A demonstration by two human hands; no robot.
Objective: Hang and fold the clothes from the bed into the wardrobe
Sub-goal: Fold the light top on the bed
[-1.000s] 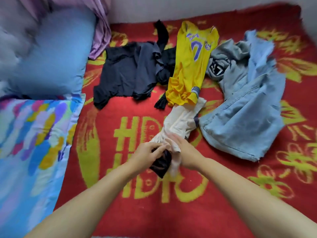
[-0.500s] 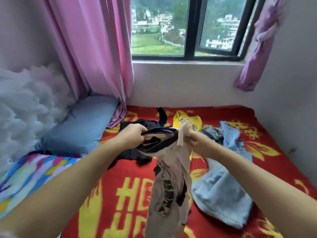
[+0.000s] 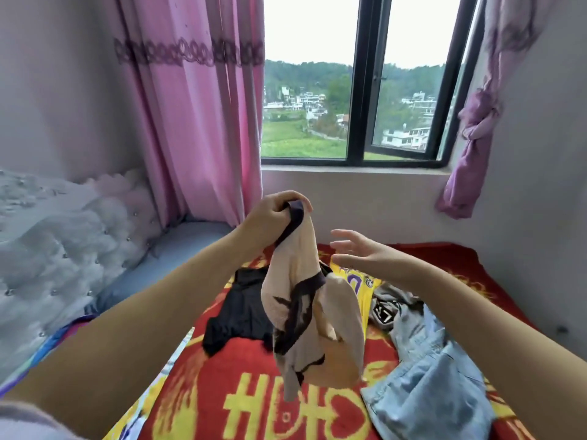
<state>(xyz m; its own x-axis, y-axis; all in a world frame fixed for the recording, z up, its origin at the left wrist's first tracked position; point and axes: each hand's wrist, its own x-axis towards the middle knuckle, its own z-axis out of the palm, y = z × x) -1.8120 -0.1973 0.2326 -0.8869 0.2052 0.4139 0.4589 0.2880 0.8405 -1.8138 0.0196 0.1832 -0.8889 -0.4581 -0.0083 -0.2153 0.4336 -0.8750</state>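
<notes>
Seen from a head camera, looking forward and down over a bed covered in a red blanket with yellow lettering (image 3: pixel 254 408), under a black-framed window (image 3: pixel 359 90) with pink curtains (image 3: pixel 197 106)

Centre of the frame: left hand (image 3: pixel 273 217) raised, fingers (image 3: pixel 286 198) curled tight around the dark collar of a cream T-shirt with black trim and print (image 3: pixel 301 312), which hangs down crumpled and twisted, clear of the blanket

Right of centre: right hand (image 3: pixel 365 255) empty, fingers (image 3: pixel 344 235) spread and relaxed, close beside the hanging shirt but not touching it

Lying on the bed behind and beneath the shirt: a black garment (image 3: pixel 241 309) at centre left, a yellow sports jersey with purple number (image 3: pixel 355 281) partly hidden, a grey garment with a black patch (image 3: pixel 390 306), and light blue denim clothing (image 3: pixel 435 376) at lower right, all loose and unfolded

Left edge: a pale tufted headboard (image 3: pixel 47 242) and a blue pillow (image 3: pixel 178 249)

No wardrobe or hanger in view

Judged progress: early. One garment lifted and not yet shaken out, folded or hung; at least four more waiting in a heap on the bed; nothing visibly put away. Likely still to come: spreading this shirt with both hands, then folding or hanging it, then the rest
</notes>
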